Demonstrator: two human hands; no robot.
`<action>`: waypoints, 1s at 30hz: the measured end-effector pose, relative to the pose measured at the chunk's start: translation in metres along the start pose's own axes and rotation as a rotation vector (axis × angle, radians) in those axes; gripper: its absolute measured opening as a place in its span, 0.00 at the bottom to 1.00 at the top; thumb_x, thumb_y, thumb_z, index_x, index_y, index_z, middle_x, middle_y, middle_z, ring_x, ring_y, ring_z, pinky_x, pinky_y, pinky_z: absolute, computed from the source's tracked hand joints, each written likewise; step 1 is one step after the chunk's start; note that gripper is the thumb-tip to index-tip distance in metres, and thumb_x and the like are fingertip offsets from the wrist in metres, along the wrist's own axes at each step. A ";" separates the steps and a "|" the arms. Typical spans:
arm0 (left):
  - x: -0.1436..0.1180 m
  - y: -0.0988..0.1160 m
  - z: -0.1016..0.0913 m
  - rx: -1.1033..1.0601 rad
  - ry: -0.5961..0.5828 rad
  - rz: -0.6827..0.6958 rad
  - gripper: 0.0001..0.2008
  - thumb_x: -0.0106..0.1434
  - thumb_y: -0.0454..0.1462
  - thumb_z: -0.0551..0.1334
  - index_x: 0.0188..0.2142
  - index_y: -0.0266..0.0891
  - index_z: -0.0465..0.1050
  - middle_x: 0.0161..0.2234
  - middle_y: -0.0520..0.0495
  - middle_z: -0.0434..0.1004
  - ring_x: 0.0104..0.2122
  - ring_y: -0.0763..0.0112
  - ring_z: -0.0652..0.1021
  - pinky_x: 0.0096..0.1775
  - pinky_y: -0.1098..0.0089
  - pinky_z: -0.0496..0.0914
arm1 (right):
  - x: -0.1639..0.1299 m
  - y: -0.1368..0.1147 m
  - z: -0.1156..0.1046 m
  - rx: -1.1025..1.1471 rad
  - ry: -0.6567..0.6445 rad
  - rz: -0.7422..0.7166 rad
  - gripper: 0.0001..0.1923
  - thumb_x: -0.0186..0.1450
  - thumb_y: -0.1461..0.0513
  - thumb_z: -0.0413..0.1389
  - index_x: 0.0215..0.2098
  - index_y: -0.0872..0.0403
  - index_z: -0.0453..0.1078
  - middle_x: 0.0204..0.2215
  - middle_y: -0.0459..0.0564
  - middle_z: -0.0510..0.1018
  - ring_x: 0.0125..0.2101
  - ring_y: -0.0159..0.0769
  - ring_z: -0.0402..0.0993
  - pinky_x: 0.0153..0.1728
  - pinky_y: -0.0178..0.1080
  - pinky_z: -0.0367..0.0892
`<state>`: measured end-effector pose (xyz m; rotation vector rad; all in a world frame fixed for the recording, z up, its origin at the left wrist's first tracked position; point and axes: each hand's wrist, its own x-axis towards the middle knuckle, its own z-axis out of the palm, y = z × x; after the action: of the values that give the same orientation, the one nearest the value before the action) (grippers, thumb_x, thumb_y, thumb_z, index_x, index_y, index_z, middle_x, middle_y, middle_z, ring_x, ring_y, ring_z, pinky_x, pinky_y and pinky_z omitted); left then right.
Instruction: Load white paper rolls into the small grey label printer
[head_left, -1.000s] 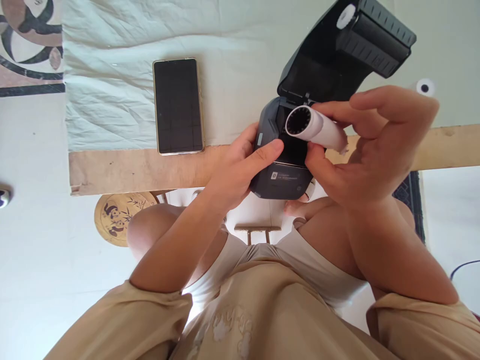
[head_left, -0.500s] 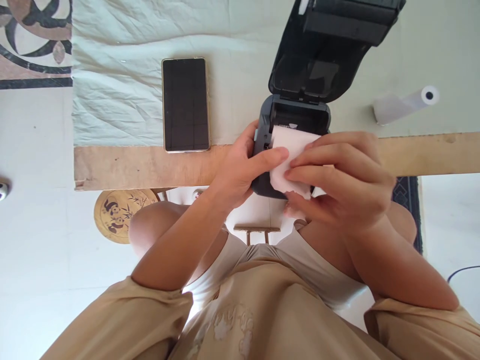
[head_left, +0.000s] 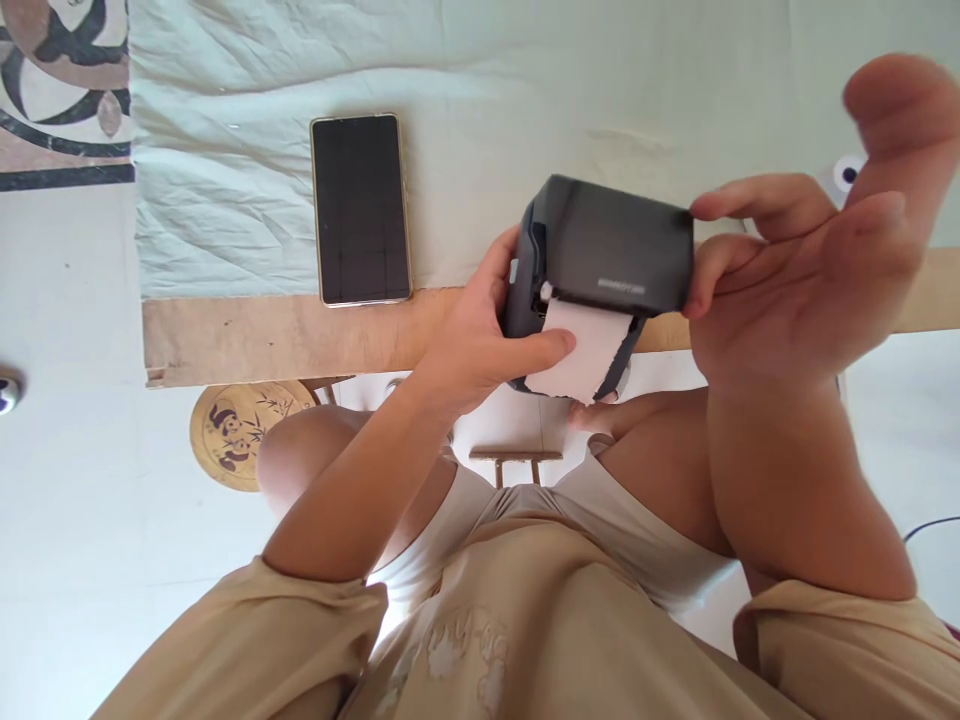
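A black portable printer (head_left: 517, 318) is held above the table's front edge by my left hand (head_left: 487, 350), whose fingers wrap round its left side. My left thumb lies on the white paper strip (head_left: 589, 345), which hangs out of the front with a torn end. Over the printer body the dark lid (head_left: 615, 245) is swung down, with a gap at its front edge where the paper comes out. My right hand (head_left: 810, 270) pinches the lid's right end with its fingertips, its other fingers raised and spread. The inside of the printer is hidden by the lid.
A tablet (head_left: 364, 208) with a dark screen lies on the pale green cloth (head_left: 465, 130), left of the printer. Behind my right hand a white paper roll (head_left: 847, 174) shows in part. A round wooden stool (head_left: 232, 435) stands below the table's front left.
The lid, raised wide before, has swung down over the printer body. My right hand has left the paper and moved right to the lid's end. The left hand keeps its hold.
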<state>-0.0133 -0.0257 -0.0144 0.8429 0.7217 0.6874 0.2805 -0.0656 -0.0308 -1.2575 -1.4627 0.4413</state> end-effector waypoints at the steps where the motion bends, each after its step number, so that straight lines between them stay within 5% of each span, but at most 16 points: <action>1: 0.000 0.000 -0.001 -0.002 0.002 0.006 0.54 0.51 0.54 0.96 0.73 0.55 0.81 0.58 0.44 0.93 0.68 0.29 0.93 0.59 0.44 0.94 | 0.000 0.002 0.002 0.054 0.041 0.008 0.31 0.84 0.24 0.58 0.75 0.22 0.76 0.80 0.45 0.71 0.69 0.45 0.89 0.23 0.32 0.68; 4: 0.001 -0.003 -0.004 -0.009 -0.009 0.032 0.53 0.51 0.53 0.96 0.72 0.55 0.80 0.58 0.45 0.94 0.65 0.33 0.94 0.54 0.51 0.94 | -0.007 -0.004 0.020 0.092 0.082 0.073 0.32 0.82 0.27 0.66 0.71 0.33 0.82 0.67 0.51 0.85 0.57 0.41 0.91 0.24 0.32 0.70; 8: -0.001 -0.005 0.001 -0.072 -0.021 0.072 0.44 0.59 0.56 0.93 0.67 0.55 0.79 0.55 0.49 0.95 0.57 0.42 0.97 0.49 0.55 0.94 | -0.020 -0.022 0.042 0.175 -0.127 0.168 0.43 0.79 0.24 0.67 0.78 0.37 0.75 0.62 0.52 0.89 0.40 0.36 0.87 0.31 0.37 0.81; 13: -0.003 -0.006 0.012 -0.106 -0.004 0.027 0.32 0.71 0.64 0.83 0.62 0.54 0.80 0.51 0.50 0.93 0.47 0.50 0.97 0.40 0.57 0.91 | -0.025 -0.015 0.049 0.247 -0.273 0.163 0.50 0.76 0.22 0.68 0.83 0.32 0.61 0.59 0.47 0.89 0.39 0.35 0.87 0.36 0.40 0.84; 16: -0.004 -0.006 0.008 -0.056 0.005 0.042 0.30 0.73 0.60 0.84 0.64 0.54 0.83 0.54 0.48 0.92 0.57 0.45 0.97 0.50 0.53 0.93 | -0.025 -0.003 0.048 0.214 -0.304 0.062 0.46 0.80 0.26 0.67 0.85 0.33 0.63 0.54 0.47 0.88 0.41 0.36 0.87 0.37 0.39 0.83; 20: -0.005 -0.004 0.003 -0.106 -0.057 0.083 0.30 0.69 0.52 0.87 0.64 0.55 0.83 0.52 0.51 0.94 0.46 0.52 0.95 0.45 0.57 0.91 | -0.026 -0.002 0.049 0.181 -0.281 -0.002 0.42 0.82 0.31 0.69 0.85 0.31 0.66 0.54 0.47 0.87 0.41 0.34 0.83 0.33 0.36 0.77; 23: -0.004 0.001 0.009 -0.128 0.023 0.077 0.25 0.69 0.45 0.87 0.60 0.51 0.84 0.49 0.52 0.93 0.42 0.59 0.93 0.41 0.62 0.89 | -0.027 -0.012 0.050 0.158 -0.231 0.099 0.44 0.79 0.29 0.72 0.83 0.36 0.70 0.55 0.50 0.84 0.47 0.37 0.82 0.38 0.37 0.81; 26: -0.002 0.004 0.022 -0.162 0.096 0.067 0.23 0.74 0.52 0.83 0.60 0.46 0.85 0.51 0.46 0.94 0.50 0.53 0.96 0.44 0.61 0.90 | -0.028 -0.018 0.053 0.187 -0.219 0.197 0.46 0.78 0.27 0.71 0.82 0.37 0.70 0.57 0.51 0.84 0.51 0.40 0.84 0.42 0.40 0.86; 30: 0.004 0.003 0.034 -0.234 0.183 0.104 0.21 0.84 0.57 0.72 0.45 0.43 0.87 0.49 0.43 0.96 0.72 0.43 0.92 0.67 0.54 0.91 | -0.031 -0.014 0.054 0.262 -0.234 0.218 0.45 0.79 0.27 0.71 0.83 0.33 0.68 0.56 0.48 0.86 0.46 0.38 0.86 0.39 0.40 0.88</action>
<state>0.0149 -0.0353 0.0025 0.6103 0.7478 0.9321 0.2219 -0.0784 -0.0516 -1.1858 -1.4105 0.9224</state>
